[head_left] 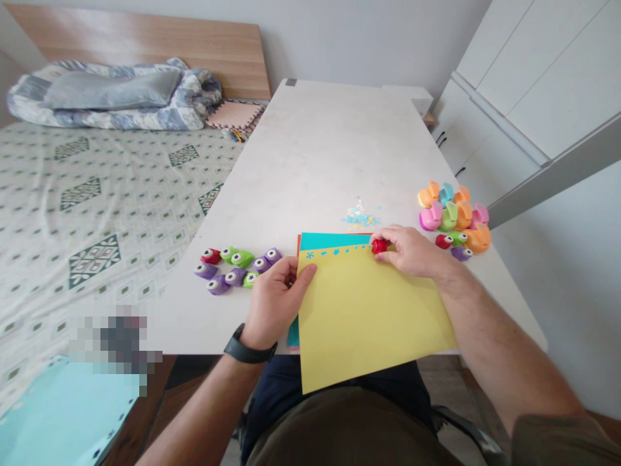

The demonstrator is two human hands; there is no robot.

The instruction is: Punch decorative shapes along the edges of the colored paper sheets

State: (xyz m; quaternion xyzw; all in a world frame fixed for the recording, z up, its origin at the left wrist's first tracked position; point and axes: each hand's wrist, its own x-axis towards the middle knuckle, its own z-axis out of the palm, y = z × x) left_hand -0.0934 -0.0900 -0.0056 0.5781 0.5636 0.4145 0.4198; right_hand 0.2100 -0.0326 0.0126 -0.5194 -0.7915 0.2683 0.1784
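Note:
A yellow sheet of paper (373,317) lies over blue sheets (334,241) and hangs past the table's front edge. Along its top edge runs a row of small punched shapes, with blue showing through. My left hand (279,294) pinches the sheet's left edge, thumb on top. At the top right of the sheet, my right hand (410,249) is closed around a red craft punch (379,246). Whether the paper's edge sits inside the punch's slot is hidden by the fingers.
Small purple, green and red craft punches (236,277) stand to the left. Larger coloured punches (451,207) cluster at the right with several small ones. Paper bits (359,215) lie behind the sheets on the white table (334,142). A bed (121,188) adjoins at left, a light-blue punched sheet (68,414) on its near corner.

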